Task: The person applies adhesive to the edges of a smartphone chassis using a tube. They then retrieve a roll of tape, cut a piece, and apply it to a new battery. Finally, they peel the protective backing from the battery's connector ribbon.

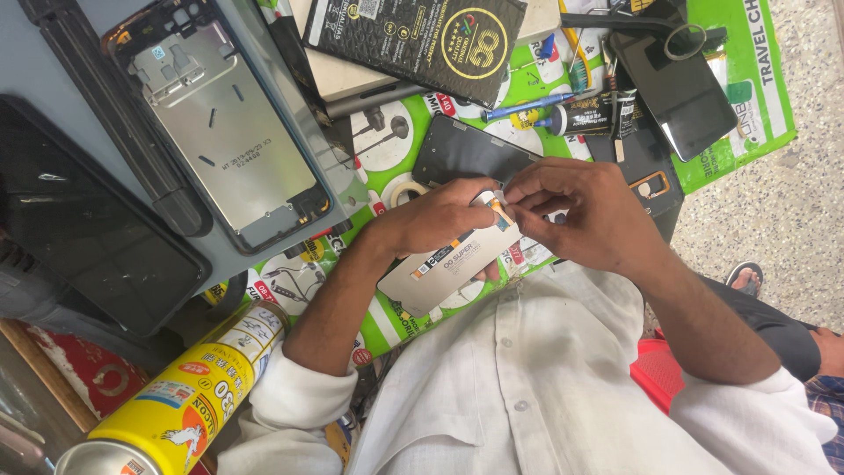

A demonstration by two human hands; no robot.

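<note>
I see a cluttered repair desk [747,114] covered with green printed sheets, beside a speckled floor. On it lie a stripped phone frame [220,123], a dark phone screen [466,151], a second phone [673,92], a black box [422,35], a roll of tape [404,190] and a yellow spray can [189,387]. My left hand [440,220] is closed around a flat screen panel [448,264], holding it just above the desk in front of my white shirt. My right hand [585,211] has its fingertips pinched together on a small tab at the panel's upper edge. I judge the step in hand to be peeling that tab. The next move calls for a slow, even pull while the left hand steadies the panel.
</note>
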